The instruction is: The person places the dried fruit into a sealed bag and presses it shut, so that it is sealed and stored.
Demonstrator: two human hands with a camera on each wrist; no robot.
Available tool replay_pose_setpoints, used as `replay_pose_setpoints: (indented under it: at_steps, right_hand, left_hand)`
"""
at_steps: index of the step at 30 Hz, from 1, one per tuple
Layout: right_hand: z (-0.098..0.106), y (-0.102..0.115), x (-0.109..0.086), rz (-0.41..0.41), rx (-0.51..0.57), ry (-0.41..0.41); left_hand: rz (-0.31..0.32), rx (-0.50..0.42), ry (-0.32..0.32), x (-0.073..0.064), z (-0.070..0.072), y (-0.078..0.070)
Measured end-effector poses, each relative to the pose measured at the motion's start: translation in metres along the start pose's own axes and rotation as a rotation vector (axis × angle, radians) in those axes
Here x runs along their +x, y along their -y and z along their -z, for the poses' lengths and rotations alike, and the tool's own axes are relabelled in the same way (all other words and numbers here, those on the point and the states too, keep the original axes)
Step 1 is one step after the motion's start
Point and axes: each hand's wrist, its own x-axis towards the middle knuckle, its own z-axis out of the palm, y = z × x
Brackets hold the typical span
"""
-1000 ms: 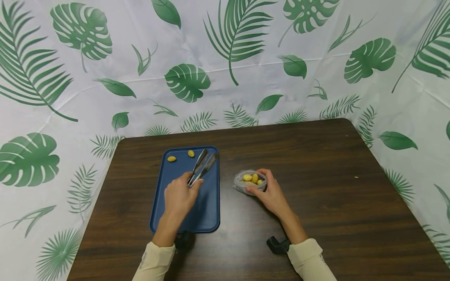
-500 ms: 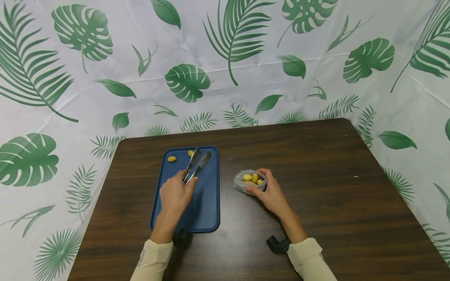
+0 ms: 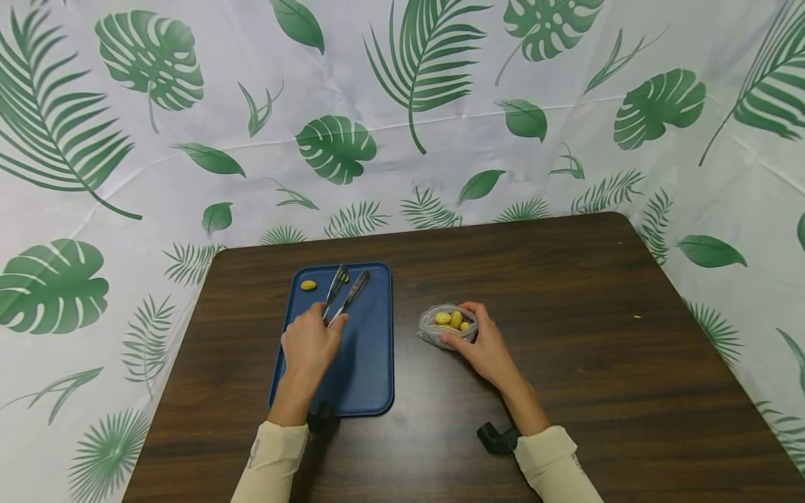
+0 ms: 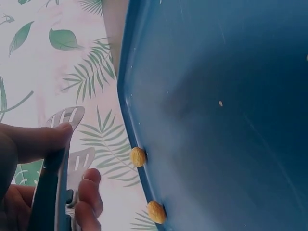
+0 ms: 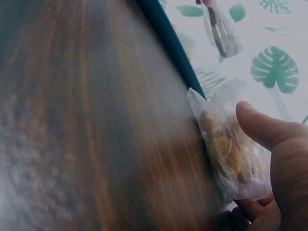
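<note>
My left hand grips metal tongs with slotted ends above the blue tray. The tongs' arms are spread, nothing between them. One yellow oval nut lies near the tray's far left corner. A second nut is partly covered by the tongs' left arm in the head view; the left wrist view shows both nuts whole, ridged like walnuts. To the right of the tray, my right hand holds a clear plastic bag by its side, thumb and fingers around it. Several similar nuts fill its open mouth.
The dark wood table extends right of the bag. A tiny yellow scrap lies there. Behind and beside the table hangs a white leaf-print cloth. Black wrist straps sit at both cuffs.
My left hand has moved left with the tongs, whose ends now overlap the right-hand nut on the tray. The right hand and bag have stayed in place.
</note>
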Motion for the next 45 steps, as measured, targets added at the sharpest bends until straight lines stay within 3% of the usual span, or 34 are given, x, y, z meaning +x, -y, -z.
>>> replay_pose_setpoints:
  at_steps: [19,45]
  right_hand:
    - [0.001,0.002,-0.001,0.002,0.002,0.000]
    - [-0.001,0.000,-0.002,-0.028,-0.018,0.001]
  left_hand:
    - [0.076,0.015,0.040,0.013,-0.002,0.005]
    - [0.077,0.073,0.069,0.029,-0.011,0.012]
